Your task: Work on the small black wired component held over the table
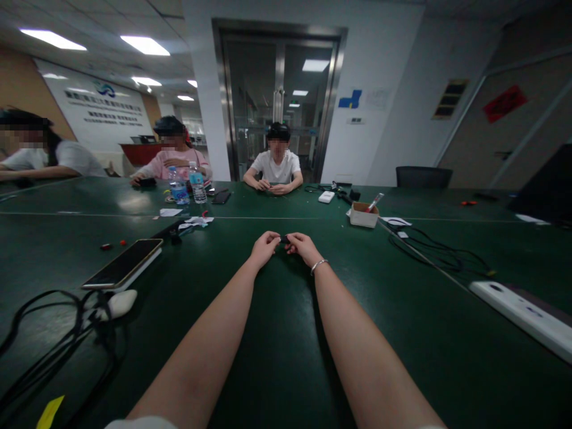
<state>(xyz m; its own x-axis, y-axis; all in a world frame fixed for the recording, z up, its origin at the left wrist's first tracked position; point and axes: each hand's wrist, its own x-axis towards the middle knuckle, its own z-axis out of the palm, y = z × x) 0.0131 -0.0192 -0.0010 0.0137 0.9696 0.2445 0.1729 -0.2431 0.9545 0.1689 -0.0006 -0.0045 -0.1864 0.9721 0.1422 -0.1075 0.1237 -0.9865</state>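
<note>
Both my arms stretch forward over the dark green table (286, 310). Between my fingertips is a small black object (284, 239), too small for me to tell its kind. My left hand (265, 248) pinches its left end, where a bit of white shows at the fingertips. On the other side, my right hand (304, 248), with a silver bracelet (319, 266) at the wrist, pinches the right end. The two hands are close together, just above or on the tabletop; the fingers partly cover the object.
Left lie a phone (127, 262), a white mouse-like item (120, 304) and black cables (67, 333). Water bottles (179, 187) stand further back. At right are a small box (363, 215), more cables (440, 250) and a long white device (522, 316). Several people sit across the table.
</note>
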